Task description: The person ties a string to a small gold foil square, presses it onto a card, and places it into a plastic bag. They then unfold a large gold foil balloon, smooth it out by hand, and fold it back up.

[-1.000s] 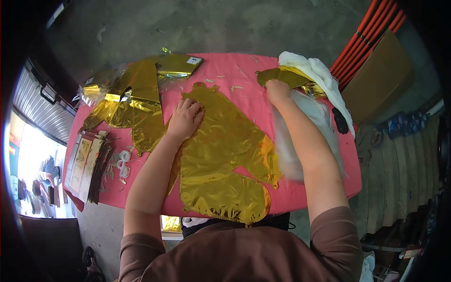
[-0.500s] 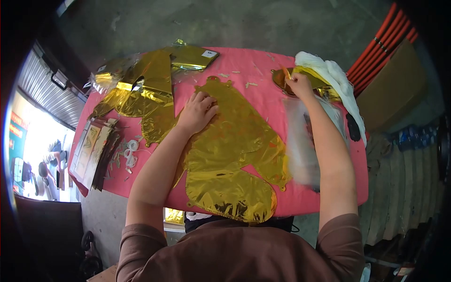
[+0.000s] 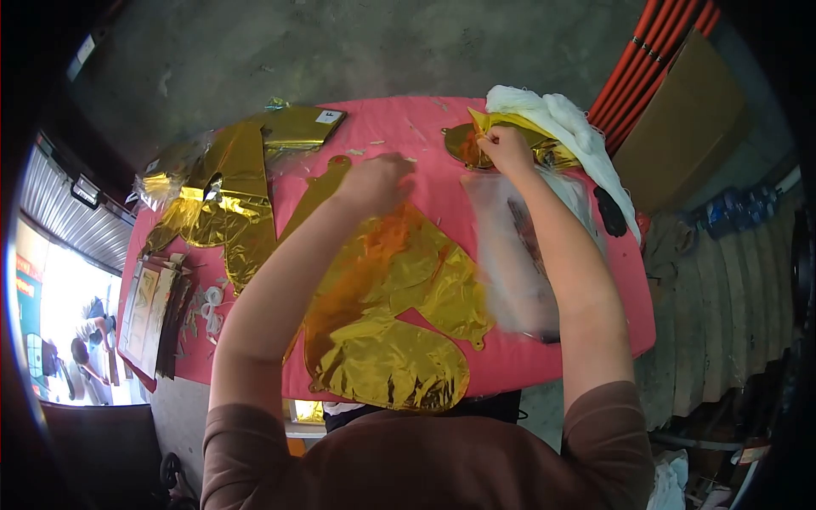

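Observation:
A large flat gold foil balloon lies on the pink-covered table in front of me, its rounded end near the front edge. My left hand is over its upper part, smeared by motion, with the fingers hard to make out. At the back right, my right hand pinches the lifted edge of another gold foil balloon, and a yellow corner points up past the fingers. White yarn lies just behind that hand. Under my right forearm is a clear plastic bag.
More gold foil and a packaged gold foil piece lie at the back left. A stack of cards sits at the left edge beside white string. A cardboard sheet and red poles stand beyond the right side.
My left hand has come off the large balloon's surface and moved toward the right hand. The right hand keeps its pinch, with the yellow corner now lifted. The view has shifted slightly.

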